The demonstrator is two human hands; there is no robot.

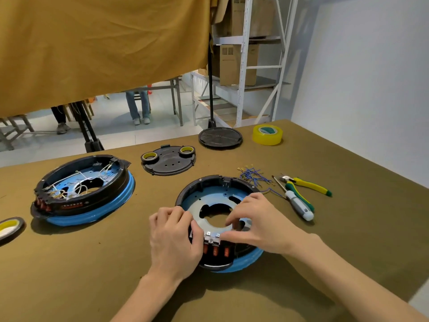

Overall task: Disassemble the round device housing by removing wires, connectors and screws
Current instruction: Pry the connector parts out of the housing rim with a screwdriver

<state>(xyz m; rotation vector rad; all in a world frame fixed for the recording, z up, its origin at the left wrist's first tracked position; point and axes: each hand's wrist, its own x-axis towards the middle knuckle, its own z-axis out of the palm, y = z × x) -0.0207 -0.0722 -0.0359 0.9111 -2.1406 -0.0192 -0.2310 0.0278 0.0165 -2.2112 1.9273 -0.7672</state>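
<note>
Left hand (pixel 173 238), right hand (pixel 257 223) gripping housing (pixel 209 198)

Two housings and loose parts on a table

The near housing (pixel 218 219) sits at the table's (pixel 92 263) centre, the left hand (pixel 174 238) on its left rim and the right hand (pixel 257 221) over its right side. A second housing (pixel 83 189) lies well to its left, with a tape roll (pixel 10 227) at the left edge. Behind are a cover plate (pixel 168 160) and, further back right, a disc (pixel 220 137) beside another tape roll (pixel 267 134). Right of the near housing lie wires (pixel 253 175), then a screwdriver (pixel 294 201) and pliers (pixel 306 185).
</note>
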